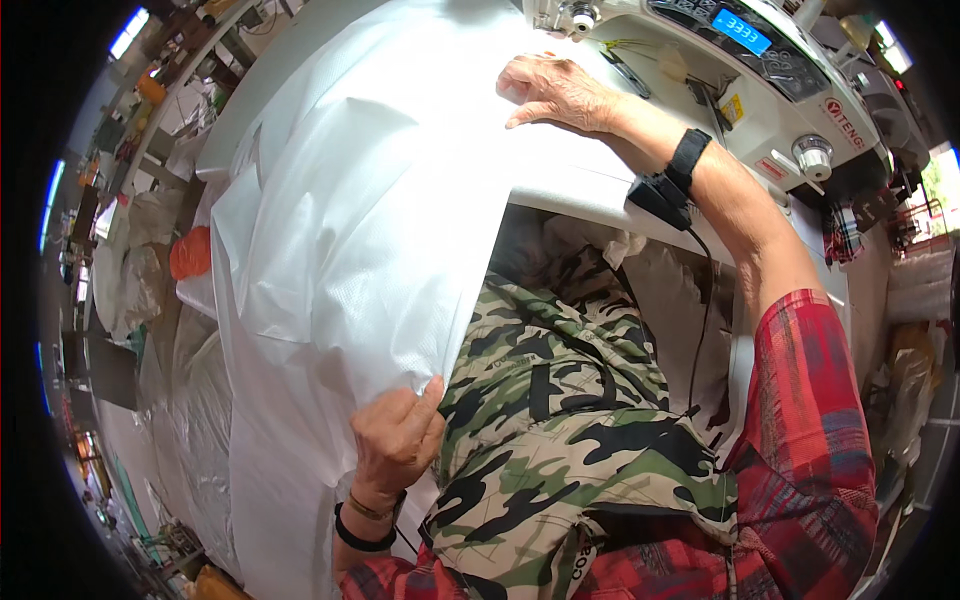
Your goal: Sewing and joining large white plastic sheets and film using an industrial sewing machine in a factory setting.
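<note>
A large white woven plastic sheet [350, 240] spreads over the sewing table and drapes down toward my lap. My left hand [398, 430] is closed on the sheet's right edge, low and near my body, with thumb and fingers pinched together. Farther off, my right hand [560, 92] rests on the sheet just in front of the sewing machine [740, 60]. Its fingers are curled against the material, and the fingertips partly hide what they grip. The needle area, beyond my right hand, is washed out by bright light.
A blue-lit display [741, 31] and a round knob [812, 157] are on the machine. Tweezers [625, 72] lie beside its base. A black wrist device [662, 195] trails a cable past my camouflage apron [560, 400]. An orange bundle [190, 253] sits at the left among plastic sheeting.
</note>
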The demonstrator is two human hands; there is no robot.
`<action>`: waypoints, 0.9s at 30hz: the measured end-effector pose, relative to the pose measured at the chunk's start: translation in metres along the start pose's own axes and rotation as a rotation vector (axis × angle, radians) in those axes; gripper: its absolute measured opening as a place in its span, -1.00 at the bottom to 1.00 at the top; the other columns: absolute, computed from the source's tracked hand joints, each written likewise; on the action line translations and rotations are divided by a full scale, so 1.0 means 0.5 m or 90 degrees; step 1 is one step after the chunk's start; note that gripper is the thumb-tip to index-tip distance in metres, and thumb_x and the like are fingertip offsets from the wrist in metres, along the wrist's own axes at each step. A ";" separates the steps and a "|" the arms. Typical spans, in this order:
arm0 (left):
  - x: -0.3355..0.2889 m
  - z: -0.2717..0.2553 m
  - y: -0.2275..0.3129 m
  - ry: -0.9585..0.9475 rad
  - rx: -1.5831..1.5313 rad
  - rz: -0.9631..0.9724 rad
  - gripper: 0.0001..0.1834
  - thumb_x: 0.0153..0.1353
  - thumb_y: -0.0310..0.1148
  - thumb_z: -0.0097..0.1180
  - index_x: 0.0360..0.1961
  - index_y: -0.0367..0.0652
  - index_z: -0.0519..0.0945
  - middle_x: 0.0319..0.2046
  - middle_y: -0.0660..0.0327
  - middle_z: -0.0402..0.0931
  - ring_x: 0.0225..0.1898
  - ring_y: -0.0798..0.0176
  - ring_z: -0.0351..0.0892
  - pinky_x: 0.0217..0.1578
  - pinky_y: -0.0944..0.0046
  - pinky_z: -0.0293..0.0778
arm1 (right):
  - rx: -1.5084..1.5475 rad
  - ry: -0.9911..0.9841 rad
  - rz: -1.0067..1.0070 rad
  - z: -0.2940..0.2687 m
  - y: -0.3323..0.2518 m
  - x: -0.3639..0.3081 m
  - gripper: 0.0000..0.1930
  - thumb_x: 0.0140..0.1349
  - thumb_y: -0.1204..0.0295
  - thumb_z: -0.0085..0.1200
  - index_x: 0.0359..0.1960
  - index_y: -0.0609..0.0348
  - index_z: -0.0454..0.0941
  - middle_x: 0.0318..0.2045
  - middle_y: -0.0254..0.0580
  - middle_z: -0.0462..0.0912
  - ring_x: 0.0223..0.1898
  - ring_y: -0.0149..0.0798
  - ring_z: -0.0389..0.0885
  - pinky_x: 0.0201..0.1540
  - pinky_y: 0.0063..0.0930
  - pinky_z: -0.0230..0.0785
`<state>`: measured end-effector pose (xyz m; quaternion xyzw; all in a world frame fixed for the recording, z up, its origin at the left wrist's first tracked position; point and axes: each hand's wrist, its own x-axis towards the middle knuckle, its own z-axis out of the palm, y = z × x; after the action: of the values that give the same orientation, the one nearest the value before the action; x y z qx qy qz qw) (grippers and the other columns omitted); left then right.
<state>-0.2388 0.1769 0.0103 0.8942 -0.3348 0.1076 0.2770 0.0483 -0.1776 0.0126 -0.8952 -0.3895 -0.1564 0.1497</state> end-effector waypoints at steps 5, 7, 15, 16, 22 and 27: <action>0.035 0.030 0.027 -0.039 -0.061 0.089 -0.67 -0.04 -0.51 0.22 -0.17 -0.29 0.66 -0.66 0.26 0.25 -0.67 0.21 0.34 -0.65 0.21 0.25 | -0.122 0.107 0.078 -0.002 -0.025 -0.019 -0.45 0.09 -0.11 0.22 -0.29 0.17 0.45 -0.31 -0.09 0.52 -0.20 -0.03 0.56 -0.21 -0.15 0.46; 0.060 0.052 0.043 -0.029 -0.072 0.145 -0.89 -0.02 -0.47 0.21 -0.43 -0.26 0.60 -0.67 0.26 0.25 -0.66 0.22 0.37 -0.63 0.24 0.28 | -0.147 0.083 0.148 0.011 -0.077 -0.042 -0.46 0.11 -0.09 0.21 -0.24 0.19 0.45 -0.31 -0.08 0.52 -0.20 -0.04 0.57 -0.21 -0.17 0.47; 0.085 0.064 0.014 -0.032 -0.071 0.181 -0.81 -0.14 -0.47 0.19 -0.68 -0.13 0.39 -0.70 0.24 0.18 -0.68 0.20 0.35 -0.64 0.21 0.27 | -0.114 0.000 0.268 -0.010 -0.165 -0.083 -0.34 0.23 -0.17 0.05 0.01 0.26 0.47 -0.13 0.06 0.54 -0.02 0.05 0.49 0.05 -0.11 0.33; 0.090 0.061 0.010 -0.029 -0.051 0.187 -0.79 -0.15 -0.48 0.19 -0.70 -0.12 0.37 -0.69 0.24 0.19 -0.66 0.22 0.37 -0.62 0.21 0.28 | -0.117 -0.001 0.267 -0.011 -0.163 -0.080 -0.34 0.23 -0.17 0.05 0.00 0.27 0.47 -0.11 0.05 0.54 -0.01 0.05 0.49 0.05 -0.10 0.34; 0.136 0.047 -0.011 -0.012 0.014 0.198 -0.80 -0.18 -0.49 0.16 -0.71 -0.11 0.35 -0.69 0.24 0.21 -0.65 0.21 0.37 -0.60 0.20 0.27 | -0.163 0.040 0.252 0.007 -0.128 -0.065 -0.40 0.24 -0.14 0.05 -0.20 0.28 0.58 -0.20 0.05 0.59 -0.03 0.04 0.51 0.04 -0.06 0.34; 0.182 0.041 -0.005 0.026 0.059 0.194 -0.72 -0.12 -0.48 0.21 -0.72 -0.12 0.31 -0.71 0.21 0.21 -0.67 0.13 0.36 -0.61 0.17 0.23 | -0.213 0.036 0.283 0.013 -0.120 -0.036 -0.44 0.25 -0.10 0.05 -0.42 0.28 0.59 -0.32 0.02 0.61 -0.12 0.05 0.53 -0.04 -0.06 0.34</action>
<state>-0.1685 0.1178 0.0266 0.8426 -0.4556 0.1819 0.2222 -0.0072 -0.1477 0.0084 -0.9662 -0.1481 -0.2072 0.0411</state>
